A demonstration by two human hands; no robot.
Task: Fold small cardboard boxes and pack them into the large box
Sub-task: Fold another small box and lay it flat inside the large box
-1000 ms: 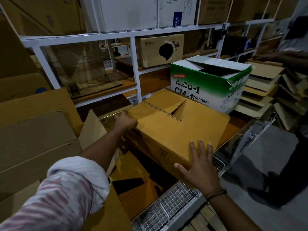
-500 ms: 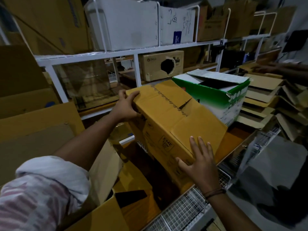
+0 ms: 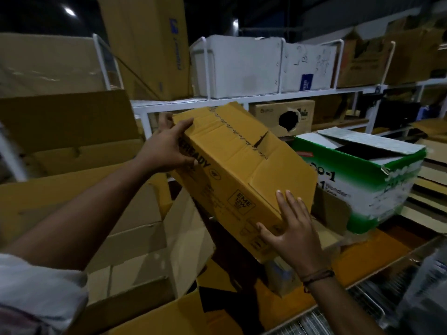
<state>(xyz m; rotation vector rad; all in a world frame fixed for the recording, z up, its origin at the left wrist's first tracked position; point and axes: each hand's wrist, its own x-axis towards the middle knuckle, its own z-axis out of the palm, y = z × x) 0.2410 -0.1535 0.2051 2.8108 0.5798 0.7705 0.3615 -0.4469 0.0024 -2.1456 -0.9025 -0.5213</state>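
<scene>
I am holding the small box (image 3: 242, 165) aslant, left hand (image 3: 167, 151) gripping its high end, right hand (image 3: 292, 235) pressing flat-fingered on its low end, seemingly above the large box (image 3: 133, 243).

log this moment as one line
left hand: grips upper corner of tilted yellow-brown cardboard box | right hand: flat against its lower corner | behind: green-and-white printed carton, flaps open

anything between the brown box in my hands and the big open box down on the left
The left hand and right hand hold the brown box. One raised flap of the large box stands just under it, at the opening's edge; nothing else visible blocks the way.
</scene>
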